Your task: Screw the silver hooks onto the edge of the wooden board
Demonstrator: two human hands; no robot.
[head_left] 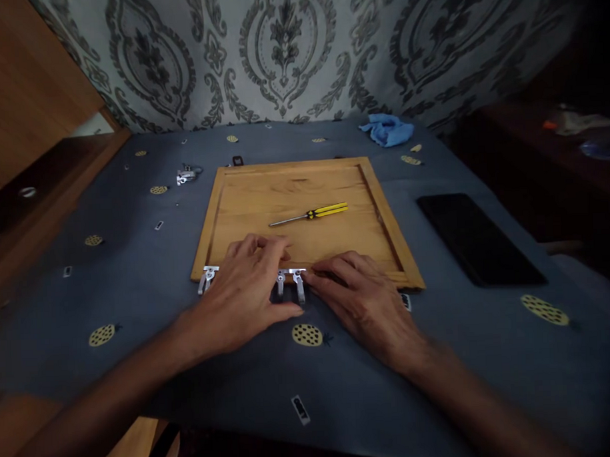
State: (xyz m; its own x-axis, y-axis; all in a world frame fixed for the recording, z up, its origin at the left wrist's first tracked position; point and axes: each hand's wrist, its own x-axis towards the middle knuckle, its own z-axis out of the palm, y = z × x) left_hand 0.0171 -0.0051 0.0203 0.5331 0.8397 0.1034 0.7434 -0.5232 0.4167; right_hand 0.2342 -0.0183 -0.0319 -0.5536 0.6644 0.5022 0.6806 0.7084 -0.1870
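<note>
A wooden framed panel (pixel 293 183) lies flat on the cloth-covered table. Along its near edge runs a silver metal hook rail (pixel 291 272), with several hooks pointing towards me. My left hand (pixel 237 294) reaches over the middle of the rail and hides part of it; its thumb is stretched out, apart from the bent fingers. At the rail's right end my right hand (pixel 365 300) has its fingertips closed on the metal. A yellow and black screwdriver (pixel 327 211) rests on the panel beyond both hands, its tip to the left.
A black phone-like slab (pixel 478 239) lies to the right. At the back right is a crumpled blue cloth (pixel 389 130). Small metal fittings (pixel 186 174) sit left of the panel, and a small dark square piece (pixel 238 161) is behind it. Wooden furniture (pixel 29 71) borders the left.
</note>
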